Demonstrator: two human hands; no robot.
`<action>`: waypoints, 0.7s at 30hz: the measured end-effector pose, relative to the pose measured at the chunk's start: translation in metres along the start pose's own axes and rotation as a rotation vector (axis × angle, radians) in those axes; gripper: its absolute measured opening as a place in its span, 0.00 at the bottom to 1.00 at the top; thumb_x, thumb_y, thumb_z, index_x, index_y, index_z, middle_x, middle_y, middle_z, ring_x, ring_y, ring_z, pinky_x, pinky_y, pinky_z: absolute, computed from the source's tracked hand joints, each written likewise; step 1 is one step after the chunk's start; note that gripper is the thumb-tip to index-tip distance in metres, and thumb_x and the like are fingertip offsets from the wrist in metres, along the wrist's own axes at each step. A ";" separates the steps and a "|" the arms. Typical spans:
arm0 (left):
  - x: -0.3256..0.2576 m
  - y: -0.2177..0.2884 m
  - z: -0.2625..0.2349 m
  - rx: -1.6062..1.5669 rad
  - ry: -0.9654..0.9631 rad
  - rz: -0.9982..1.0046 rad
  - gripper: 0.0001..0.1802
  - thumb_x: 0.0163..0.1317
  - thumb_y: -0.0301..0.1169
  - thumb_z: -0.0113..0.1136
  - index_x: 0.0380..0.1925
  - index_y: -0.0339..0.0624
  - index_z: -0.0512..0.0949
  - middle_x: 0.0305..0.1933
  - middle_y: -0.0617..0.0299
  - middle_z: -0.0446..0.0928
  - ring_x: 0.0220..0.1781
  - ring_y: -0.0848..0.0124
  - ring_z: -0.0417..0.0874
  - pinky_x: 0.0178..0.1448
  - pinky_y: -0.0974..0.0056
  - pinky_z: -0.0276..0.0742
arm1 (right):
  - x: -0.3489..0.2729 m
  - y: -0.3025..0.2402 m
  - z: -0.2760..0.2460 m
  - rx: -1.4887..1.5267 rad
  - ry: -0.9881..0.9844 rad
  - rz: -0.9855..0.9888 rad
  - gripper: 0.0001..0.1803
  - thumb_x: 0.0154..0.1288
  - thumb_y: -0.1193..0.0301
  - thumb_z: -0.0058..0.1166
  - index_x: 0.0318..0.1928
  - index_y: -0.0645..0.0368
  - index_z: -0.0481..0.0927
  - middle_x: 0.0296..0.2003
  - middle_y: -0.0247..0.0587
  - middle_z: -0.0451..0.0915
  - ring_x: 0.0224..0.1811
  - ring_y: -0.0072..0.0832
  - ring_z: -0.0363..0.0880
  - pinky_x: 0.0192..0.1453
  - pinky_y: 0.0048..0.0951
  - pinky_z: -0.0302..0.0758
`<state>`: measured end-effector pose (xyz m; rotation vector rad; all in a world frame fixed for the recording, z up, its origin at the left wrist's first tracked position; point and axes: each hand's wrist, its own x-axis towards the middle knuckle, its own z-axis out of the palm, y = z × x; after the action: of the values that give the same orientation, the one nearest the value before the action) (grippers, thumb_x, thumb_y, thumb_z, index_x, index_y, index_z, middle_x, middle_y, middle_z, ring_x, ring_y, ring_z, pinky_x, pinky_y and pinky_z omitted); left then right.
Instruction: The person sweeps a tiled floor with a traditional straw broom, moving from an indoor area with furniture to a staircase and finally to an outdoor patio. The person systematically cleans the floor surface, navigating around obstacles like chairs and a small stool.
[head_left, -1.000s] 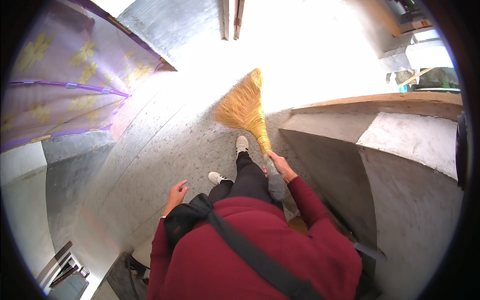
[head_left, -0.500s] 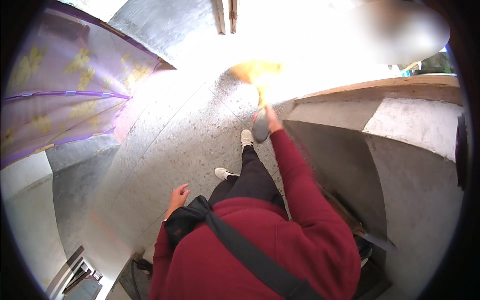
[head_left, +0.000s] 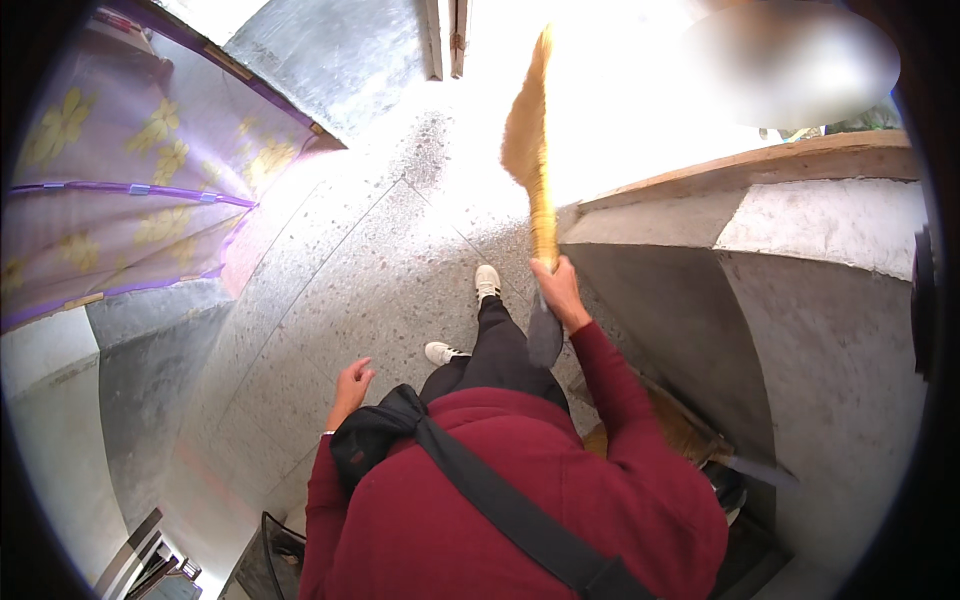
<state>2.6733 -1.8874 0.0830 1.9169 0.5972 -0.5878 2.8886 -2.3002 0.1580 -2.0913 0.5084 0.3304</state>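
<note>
My right hand [head_left: 560,290] is wrapped round the handle of a short straw-coloured hand broom [head_left: 528,140]. The broom's grey grip end [head_left: 544,335] sticks out below the fist toward my body. Its bristles point away from me, raised in front of the bright doorway. My left hand [head_left: 352,385] hangs at my left side beside a black shoulder bag [head_left: 375,440], holding nothing, fingers loosely bent and apart.
Speckled stone floor [head_left: 340,270] lies under my white shoes. A purple flowered curtain [head_left: 130,200] hangs at the left. On the right a low plastered wall [head_left: 800,300] carries a wooden ledge [head_left: 760,172]. Glare fills the far doorway; a blurred patch sits upper right.
My right hand has drawn back toward my body with the broom. The broom head has swung up from low over the floor and now points away. My left hand has barely shifted.
</note>
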 end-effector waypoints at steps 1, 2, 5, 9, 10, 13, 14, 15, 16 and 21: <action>-0.003 -0.010 -0.001 0.034 0.001 -0.009 0.19 0.52 0.27 0.56 0.46 0.40 0.74 0.24 0.64 0.77 0.26 0.79 0.73 0.33 0.72 0.70 | 0.017 0.010 -0.002 -0.071 0.043 -0.077 0.28 0.44 0.61 0.60 0.40 0.70 0.67 0.31 0.50 0.74 0.36 0.36 0.75 0.39 0.33 0.71; -0.006 -0.020 -0.001 0.067 0.006 -0.018 0.19 0.51 0.27 0.57 0.46 0.40 0.74 0.24 0.65 0.77 0.25 0.80 0.73 0.33 0.72 0.70 | 0.031 0.012 -0.005 -0.014 0.036 -0.066 0.36 0.40 0.63 0.61 0.49 0.67 0.63 0.35 0.52 0.74 0.37 0.36 0.75 0.41 0.34 0.71; -0.018 -0.033 0.000 0.003 -0.022 -0.051 0.19 0.51 0.28 0.58 0.46 0.41 0.74 0.23 0.66 0.76 0.24 0.81 0.71 0.32 0.72 0.69 | 0.089 0.039 -0.001 -0.215 0.094 -0.010 0.49 0.42 0.64 0.57 0.63 0.60 0.42 0.37 0.61 0.74 0.39 0.48 0.75 0.44 0.40 0.70; -0.023 -0.038 -0.003 0.081 -0.043 -0.109 0.19 0.51 0.29 0.58 0.46 0.42 0.75 0.24 0.66 0.76 0.26 0.81 0.72 0.34 0.72 0.70 | 0.112 0.078 0.029 -0.497 -0.004 0.178 0.52 0.42 0.65 0.57 0.63 0.58 0.38 0.42 0.64 0.72 0.45 0.53 0.73 0.48 0.44 0.70; -0.022 -0.037 -0.001 0.048 -0.041 -0.106 0.19 0.51 0.29 0.58 0.46 0.42 0.74 0.24 0.65 0.76 0.27 0.80 0.73 0.34 0.72 0.70 | 0.106 0.089 0.034 -0.518 -0.096 0.219 0.52 0.40 0.65 0.59 0.63 0.58 0.40 0.44 0.64 0.71 0.47 0.53 0.71 0.50 0.44 0.69; -0.008 -0.027 0.004 -0.002 -0.034 -0.081 0.19 0.51 0.29 0.57 0.46 0.42 0.74 0.25 0.63 0.77 0.28 0.79 0.74 0.35 0.71 0.71 | 0.076 0.131 0.044 -0.561 -0.385 0.287 0.53 0.33 0.64 0.65 0.61 0.60 0.48 0.51 0.61 0.66 0.53 0.51 0.67 0.56 0.40 0.66; -0.001 -0.016 0.005 0.019 -0.036 -0.061 0.19 0.52 0.29 0.56 0.46 0.41 0.74 0.26 0.62 0.78 0.28 0.79 0.75 0.35 0.71 0.71 | 0.057 0.160 0.050 -0.509 -0.244 0.196 0.52 0.34 0.64 0.65 0.61 0.61 0.50 0.49 0.61 0.68 0.51 0.48 0.69 0.54 0.38 0.67; 0.000 -0.013 0.008 0.024 -0.015 -0.057 0.19 0.52 0.29 0.56 0.47 0.41 0.74 0.26 0.61 0.78 0.28 0.78 0.75 0.35 0.71 0.71 | 0.043 0.137 0.038 -0.404 -0.239 0.178 0.51 0.34 0.64 0.64 0.61 0.61 0.51 0.47 0.61 0.70 0.49 0.48 0.71 0.52 0.38 0.68; 0.005 -0.009 0.015 0.000 -0.022 -0.052 0.19 0.52 0.29 0.55 0.47 0.42 0.74 0.26 0.61 0.78 0.28 0.78 0.75 0.35 0.71 0.71 | 0.033 0.105 0.016 -0.305 -0.228 0.163 0.51 0.34 0.65 0.64 0.61 0.61 0.51 0.45 0.60 0.72 0.48 0.47 0.72 0.50 0.38 0.69; 0.019 0.001 0.025 0.034 -0.070 -0.005 0.18 0.53 0.28 0.54 0.46 0.43 0.74 0.27 0.61 0.79 0.28 0.76 0.76 0.36 0.71 0.71 | 0.035 0.076 -0.042 -0.366 -0.038 0.087 0.50 0.37 0.65 0.60 0.62 0.59 0.49 0.41 0.58 0.74 0.43 0.49 0.74 0.46 0.40 0.70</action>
<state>2.6848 -1.9081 0.0618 1.9192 0.5502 -0.6697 2.8846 -2.3802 0.1095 -2.4134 0.5492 0.5472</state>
